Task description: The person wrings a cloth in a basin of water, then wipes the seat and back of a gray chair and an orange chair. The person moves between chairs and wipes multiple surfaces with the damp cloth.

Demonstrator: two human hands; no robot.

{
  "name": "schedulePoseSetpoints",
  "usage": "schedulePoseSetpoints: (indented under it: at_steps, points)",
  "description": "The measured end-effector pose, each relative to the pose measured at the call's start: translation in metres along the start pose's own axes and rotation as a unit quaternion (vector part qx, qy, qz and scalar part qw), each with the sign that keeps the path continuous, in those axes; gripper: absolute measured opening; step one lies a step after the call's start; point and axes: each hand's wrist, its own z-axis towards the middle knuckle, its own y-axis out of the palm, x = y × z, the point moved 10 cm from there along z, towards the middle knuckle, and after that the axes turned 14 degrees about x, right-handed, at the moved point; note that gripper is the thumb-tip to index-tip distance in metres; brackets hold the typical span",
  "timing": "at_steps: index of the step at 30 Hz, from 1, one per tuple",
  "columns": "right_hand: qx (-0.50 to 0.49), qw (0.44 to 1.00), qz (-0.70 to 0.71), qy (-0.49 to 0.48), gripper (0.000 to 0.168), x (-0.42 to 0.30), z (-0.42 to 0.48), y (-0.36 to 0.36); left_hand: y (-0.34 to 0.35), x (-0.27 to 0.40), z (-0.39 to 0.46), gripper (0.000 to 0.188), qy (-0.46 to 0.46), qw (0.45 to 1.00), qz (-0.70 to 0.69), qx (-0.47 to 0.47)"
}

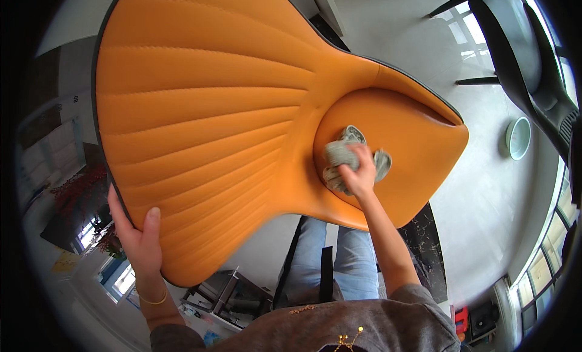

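An orange padded chair [204,93] with stitched ribs on its backrest and a dark rim fills the middle of the head view. My left hand [138,240] grips the backrest's lower left edge, thumb on the orange face and the other fingers partly hidden by the rim. On the round seat pad, my right hand [361,170] is closed on a bunched grey-green cloth [338,158], slightly blurred. Folds of the cloth stick out on both sides of the fingers and lie against the seat.
Dark marbled stone [425,247] shows beneath the seat's right end. A pale green basin [518,138] rests on the glossy floor at the right, near a black chair [514,52]. Dark shelving or a frame [232,293] stands at lower left, and red-leaved plants [82,186] are at far left.
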Motion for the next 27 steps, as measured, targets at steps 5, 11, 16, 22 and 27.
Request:
schedulePoseSetpoints:
  at_steps: [5,11,16,22,27]
  points:
    - [0.208,0.972,0.086,-0.073,0.058,-0.066,0.043,0.024,-0.002,-0.003,-0.003,0.062,-0.024,0.999,-0.022,0.037]
    - [-0.035,0.996,-0.058,0.064,0.039,0.039,-0.026,0.090,0.002,0.005,-0.006,0.060,0.001,1.000,0.022,0.020]
    - [-0.126,0.990,-0.053,0.022,0.036,0.004,-0.006,0.043,0.011,0.005,-0.009,0.063,0.002,1.000,-0.007,0.012]
    - [0.279,0.936,0.199,0.085,0.051,-0.001,0.037,0.057,0.018,0.011,-0.005,0.062,-0.008,0.998,-0.061,0.002]
    - [-0.107,0.986,-0.096,0.082,0.045,0.044,-0.055,0.083,0.011,-0.001,-0.004,0.062,-0.026,0.999,-0.037,0.024]
